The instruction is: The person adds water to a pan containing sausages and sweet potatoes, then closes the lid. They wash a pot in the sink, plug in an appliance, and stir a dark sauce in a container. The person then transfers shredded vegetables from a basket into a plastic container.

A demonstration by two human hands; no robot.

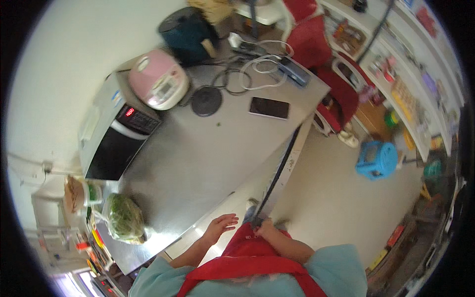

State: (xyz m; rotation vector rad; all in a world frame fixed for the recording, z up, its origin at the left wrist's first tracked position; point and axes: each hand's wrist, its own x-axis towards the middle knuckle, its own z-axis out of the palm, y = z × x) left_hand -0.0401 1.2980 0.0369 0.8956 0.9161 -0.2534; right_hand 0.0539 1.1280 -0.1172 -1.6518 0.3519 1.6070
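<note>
My right hand (pixel 265 228) is closed around the dark near end of a long, pale panel (pixel 285 172) with a black strip along it. The panel runs from beside the steel table's right corner to the front of my red apron; whether it is a door or a drawer front cannot be told. My left hand (pixel 222 226) is empty, fingers apart, just off the near edge of the stainless steel table (pixel 193 156). On the table, a smartphone (pixel 269 108) with a dark screen lies near the right edge, and a clear bag of leafy greens (pixel 124 219) sits at the near left.
A microwave oven (pixel 122 133), a pink and white rice cooker (pixel 159 81), a round black pad (pixel 206 101) and coiled cables stand or lie on the table. Red chairs (pixel 308 44) are beyond it. A blue stool (pixel 376 160) stands on the floor at right, before loaded white shelves (pixel 404 100).
</note>
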